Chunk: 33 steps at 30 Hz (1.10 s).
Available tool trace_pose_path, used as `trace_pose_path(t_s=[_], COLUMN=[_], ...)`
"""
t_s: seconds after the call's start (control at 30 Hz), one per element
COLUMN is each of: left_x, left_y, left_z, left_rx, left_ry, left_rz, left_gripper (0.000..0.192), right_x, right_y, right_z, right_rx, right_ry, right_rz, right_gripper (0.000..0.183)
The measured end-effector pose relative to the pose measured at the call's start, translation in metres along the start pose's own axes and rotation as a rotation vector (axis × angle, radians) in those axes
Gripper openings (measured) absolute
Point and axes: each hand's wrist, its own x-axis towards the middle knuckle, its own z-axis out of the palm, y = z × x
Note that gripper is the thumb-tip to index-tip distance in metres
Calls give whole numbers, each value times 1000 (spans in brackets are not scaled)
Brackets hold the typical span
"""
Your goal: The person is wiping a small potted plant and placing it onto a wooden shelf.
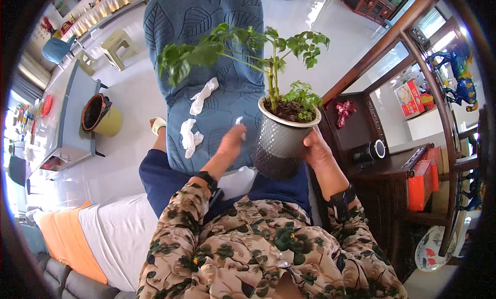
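Note:
My right hand [318,146] grips the right side of a grey plastic flowerpot [281,138] with a diamond-textured wall and a white rim. The pot is tilted slightly above my lap. Dark soil and a leafy green plant [274,70] with a tall stem fill it, plus a smaller shoot [302,97]. Just left of the pot, my left hand [232,140] holds a white tissue [239,121], with its fingers partly hidden. Two crumpled white tissues, one upper [204,95] and one lower [190,138], lie on the blue leaf-patterned chair cover [223,144] before me.
A yellow waste bin [108,120] with a black liner stands left beside a low cabinet [71,117]. Close on my right is a dark wooden shelf unit [364,132] holding a black cup-like container [370,151]. A plastic stool [118,49] stands farther off.

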Motion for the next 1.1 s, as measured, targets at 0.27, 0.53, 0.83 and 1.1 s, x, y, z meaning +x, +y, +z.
trace_pose_path(t_s=[0.27,0.53,0.83,1.1], left_x=[-90,-110,-96,-98], left_y=[228,247,290,284], left_z=[138,174,160,157], left_rx=[113,920,140,445], left_ry=[-29,86,43,222], left_rz=[370,895,367,388], left_gripper=[33,55,56,51], right_x=[28,24,24,24], right_y=[1,2,16,-13], right_z=[31,80,92,103], right_rx=[23,-44,-92,-100], right_ry=[-106,-28,-10,-105], right_rz=[-79,-150,-196,-181], right_gripper=[75,72,71,73])
